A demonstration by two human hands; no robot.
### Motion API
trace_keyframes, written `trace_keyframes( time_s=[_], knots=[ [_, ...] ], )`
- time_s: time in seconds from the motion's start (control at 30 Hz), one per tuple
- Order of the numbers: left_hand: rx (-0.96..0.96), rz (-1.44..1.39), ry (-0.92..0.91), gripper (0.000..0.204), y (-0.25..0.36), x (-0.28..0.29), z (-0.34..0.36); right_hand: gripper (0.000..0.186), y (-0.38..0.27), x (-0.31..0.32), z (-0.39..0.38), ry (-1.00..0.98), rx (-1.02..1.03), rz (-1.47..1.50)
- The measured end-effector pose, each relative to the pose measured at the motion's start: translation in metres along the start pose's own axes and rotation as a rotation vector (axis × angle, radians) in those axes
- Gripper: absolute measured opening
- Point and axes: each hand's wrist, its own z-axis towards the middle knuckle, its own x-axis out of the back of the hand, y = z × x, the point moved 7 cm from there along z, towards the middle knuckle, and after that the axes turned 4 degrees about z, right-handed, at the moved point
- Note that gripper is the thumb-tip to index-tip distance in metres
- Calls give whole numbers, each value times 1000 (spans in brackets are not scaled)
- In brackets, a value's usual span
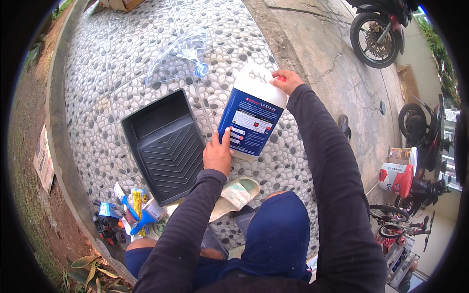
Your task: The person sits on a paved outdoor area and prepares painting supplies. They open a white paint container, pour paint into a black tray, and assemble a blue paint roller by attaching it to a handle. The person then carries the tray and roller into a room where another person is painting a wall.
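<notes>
Right hand (289, 82) curled around the red cap (280, 78), left hand (218, 155) resting with fingers apart against it, I steady the white-and-blue jerrycan (251, 117) beside the black tray (168, 146). The cap seems still on; the tray shows no liquid yet.

At the frame's centre, the right fingers (280, 84) cover most of the red cap (281, 78), and the left fingers (225, 138) hide the lower left edge of the label (254, 110), whose finest print is too small to read. The jug's (259, 93) underside is out of sight. The left sleeve (188, 224) hides one end of the sandal (239, 195). At lower left, some dark pieces (110, 229) are too jumbled to tell. The upper edge cuts off a box (122, 4) and, at upper right, a motorbike (375, 40).
</notes>
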Motion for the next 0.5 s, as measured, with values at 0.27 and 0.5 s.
trace_keyframes(
  time_s=[0.27, 0.5],
  knots=[
    [-34, -9, 39, 79, -4, -6, -1, 42, 4, -2, 4, -27, 23, 3],
    [2, -14, -4, 82, -2, -2, -1, 37, 0, -1, 3, -10, 13, -29]
  ],
)
